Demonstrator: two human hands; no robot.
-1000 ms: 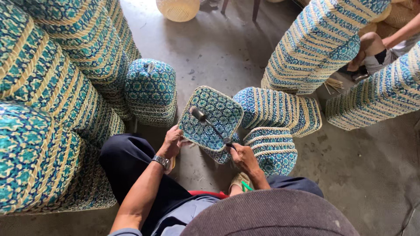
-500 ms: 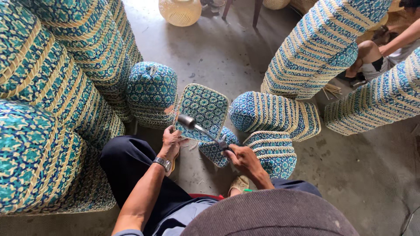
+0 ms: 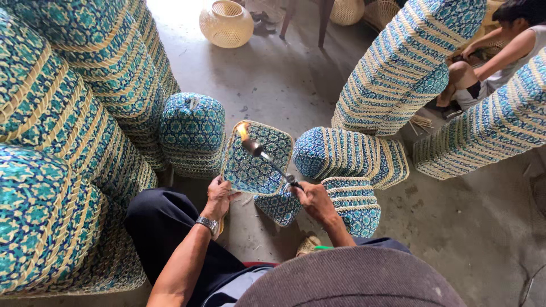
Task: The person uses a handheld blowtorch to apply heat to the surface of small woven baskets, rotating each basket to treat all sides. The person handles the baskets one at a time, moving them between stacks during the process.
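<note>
My left hand (image 3: 219,196) grips the lower left rim of a square woven basket lid (image 3: 259,162), blue and teal with a pale cane edge, held upright in front of me. My right hand (image 3: 311,200) holds a small metal hammer (image 3: 267,159) by its thin handle. The hammer head is raised near the lid's upper left corner. A watch sits on my left wrist. Just below the lid, a second blue woven piece (image 3: 280,207) rests on the floor between my hands.
Tall stacks of blue woven baskets (image 3: 68,131) crowd the left, and more stacks (image 3: 398,68) lean at right. A short stack (image 3: 190,133) stands behind the lid. Another person (image 3: 500,57) sits at the far right. A pale round basket (image 3: 226,24) stands on the concrete floor.
The hammer head has swung up and to the left, from the lid's middle to its upper corner. My left hand keeps its hold on the lid.
</note>
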